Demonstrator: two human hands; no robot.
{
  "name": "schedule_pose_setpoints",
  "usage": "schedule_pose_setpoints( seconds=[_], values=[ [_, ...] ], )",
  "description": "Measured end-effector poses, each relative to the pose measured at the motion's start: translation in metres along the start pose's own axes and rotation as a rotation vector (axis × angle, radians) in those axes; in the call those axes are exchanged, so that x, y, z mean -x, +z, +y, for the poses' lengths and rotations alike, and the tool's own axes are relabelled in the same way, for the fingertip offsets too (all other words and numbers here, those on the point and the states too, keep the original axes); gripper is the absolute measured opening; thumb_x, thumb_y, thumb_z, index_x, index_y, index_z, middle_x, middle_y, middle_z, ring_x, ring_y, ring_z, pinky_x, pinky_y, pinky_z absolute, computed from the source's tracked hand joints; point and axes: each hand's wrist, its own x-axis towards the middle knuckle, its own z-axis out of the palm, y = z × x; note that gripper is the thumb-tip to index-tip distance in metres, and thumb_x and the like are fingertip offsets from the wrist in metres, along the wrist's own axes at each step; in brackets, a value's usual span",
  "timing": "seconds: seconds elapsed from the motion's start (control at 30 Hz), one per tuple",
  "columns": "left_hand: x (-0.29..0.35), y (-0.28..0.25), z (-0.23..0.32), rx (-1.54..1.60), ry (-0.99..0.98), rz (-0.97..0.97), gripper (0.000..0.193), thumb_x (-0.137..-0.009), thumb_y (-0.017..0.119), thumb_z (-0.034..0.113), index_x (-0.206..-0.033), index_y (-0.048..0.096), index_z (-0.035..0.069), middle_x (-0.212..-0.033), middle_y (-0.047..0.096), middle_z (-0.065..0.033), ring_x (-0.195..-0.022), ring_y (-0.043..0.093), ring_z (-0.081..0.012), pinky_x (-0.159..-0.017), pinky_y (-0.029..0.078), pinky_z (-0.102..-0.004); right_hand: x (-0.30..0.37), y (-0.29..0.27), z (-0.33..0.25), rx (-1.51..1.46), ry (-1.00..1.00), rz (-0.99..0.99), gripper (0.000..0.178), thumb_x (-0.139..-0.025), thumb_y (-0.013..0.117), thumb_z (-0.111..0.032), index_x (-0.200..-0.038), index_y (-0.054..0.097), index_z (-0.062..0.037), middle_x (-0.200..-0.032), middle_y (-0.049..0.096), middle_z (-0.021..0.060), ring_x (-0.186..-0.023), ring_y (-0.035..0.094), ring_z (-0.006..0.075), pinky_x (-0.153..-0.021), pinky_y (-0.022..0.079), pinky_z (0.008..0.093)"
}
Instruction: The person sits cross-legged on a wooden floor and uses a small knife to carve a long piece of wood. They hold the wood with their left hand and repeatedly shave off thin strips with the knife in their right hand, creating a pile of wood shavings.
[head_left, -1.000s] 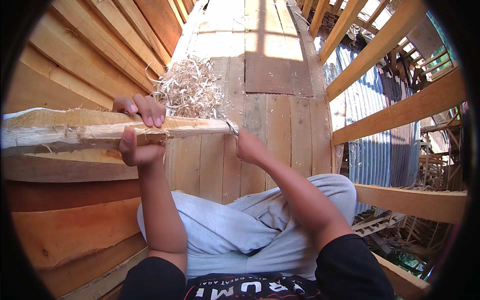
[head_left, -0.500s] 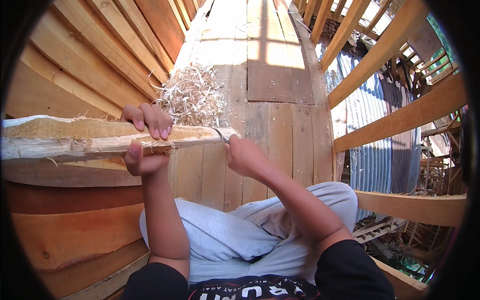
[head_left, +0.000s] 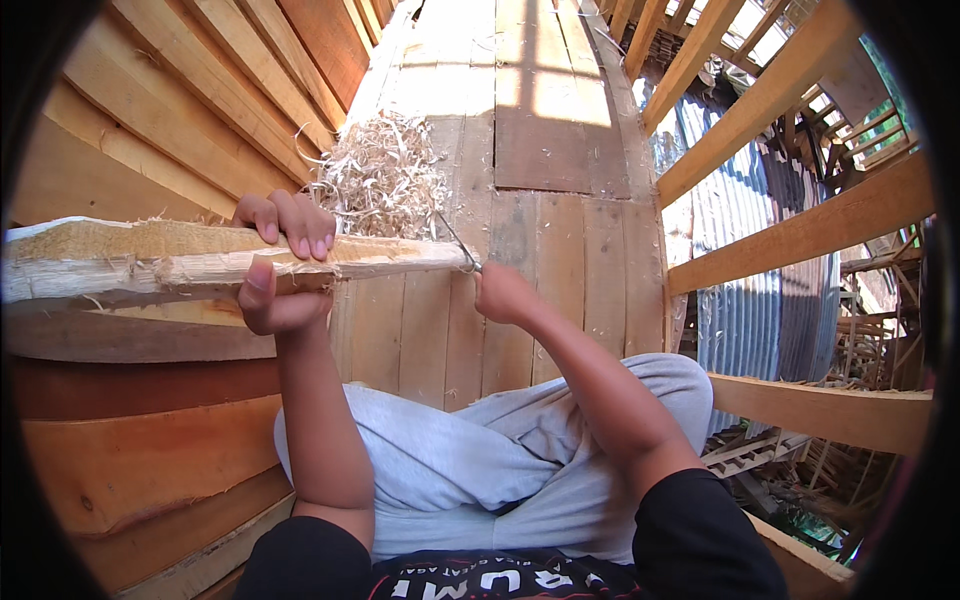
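A long, rough-hewn piece of wood (head_left: 200,270) stretches from the left edge to a tapered tip in front of me. Around its middle my left hand (head_left: 285,250) is closed, fingers over the top and thumb on the near side. My right hand (head_left: 505,293) is closed on a knife at the tip; the handle is hidden in the fist. The knife's thin dark blade (head_left: 458,243) points away and to the left, touching or just beside the wood's right end. A heap of curled wood shavings (head_left: 380,175) lies just beyond the wood.
Plank flooring (head_left: 565,260) runs ahead, with scattered chips and a sunlit far part. Wooden boards (head_left: 150,440) line the left wall. Open wooden rails (head_left: 800,230) stand on the right, with corrugated metal sheets (head_left: 745,300) below. My legs (head_left: 480,450) are crossed beneath the work.
My right hand has moved slightly right, to the wood's tip, and more of the blade shows. The wood and my left hand have shifted a little up and left.
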Motion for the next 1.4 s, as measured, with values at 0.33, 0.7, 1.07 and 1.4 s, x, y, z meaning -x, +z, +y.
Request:
schedule_pose_setpoints(
  seconds=[0.33, 0.7, 1.07, 1.4],
  values=[
    [0.003, -0.004, 0.000, 0.038, -0.006, -0.045, 0.040, -0.073, 0.068, 0.036, -0.084, 0.038, 0.011, -0.070, 0.044, -0.0043, -0.062, 0.045, -0.0141, -0.064, 0.038, -0.0277, 0.013, -0.011, -0.023, -0.028, 0.010, 0.002, 0.025, -0.091, 0.050, -0.015, -0.094, 0.060, 0.0076, -0.090, 0.064, 0.0308, -0.090, 0.063, 0.0452, -0.079, 0.049, 0.0502],
    [0.004, 0.008, -0.003, 0.037, -0.005, -0.176, 0.045, -0.073, 0.073, 0.038, -0.083, 0.039, 0.011, -0.068, 0.046, -0.0028, -0.061, 0.046, -0.0133, -0.061, 0.039, -0.0266, 0.013, -0.022, -0.022, 0.095, 0.025, -0.141, 0.024, -0.078, 0.054, -0.005, -0.096, 0.064, 0.0068, -0.096, 0.066, 0.0270, -0.094, 0.065, 0.0411, -0.081, 0.052, 0.0468],
    [0.002, -0.010, 0.002, 0.080, -0.006, -0.201, 0.045, -0.073, 0.072, 0.041, -0.081, 0.038, 0.012, -0.067, 0.046, -0.0010, -0.059, 0.046, -0.0119, -0.058, 0.038, -0.0250, 0.022, -0.022, -0.039, 0.038, 0.041, -0.102, 0.024, -0.079, 0.053, -0.005, -0.095, 0.067, 0.0058, -0.102, 0.066, 0.0268, -0.097, 0.064, 0.0409, -0.083, 0.052, 0.0462],
    [0.002, 0.010, -0.003, 0.112, -0.063, -0.424, 0.047, -0.067, 0.080, 0.037, -0.081, 0.042, 0.012, -0.067, 0.049, -0.0006, -0.060, 0.049, -0.0118, -0.059, 0.039, -0.0243, 0.017, -0.027, -0.025, 0.063, 0.002, -0.111, 0.025, -0.073, 0.053, -0.006, -0.086, 0.066, 0.0106, -0.093, 0.064, 0.0324, -0.093, 0.064, 0.0441, -0.082, 0.052, 0.0457]
  ],
)
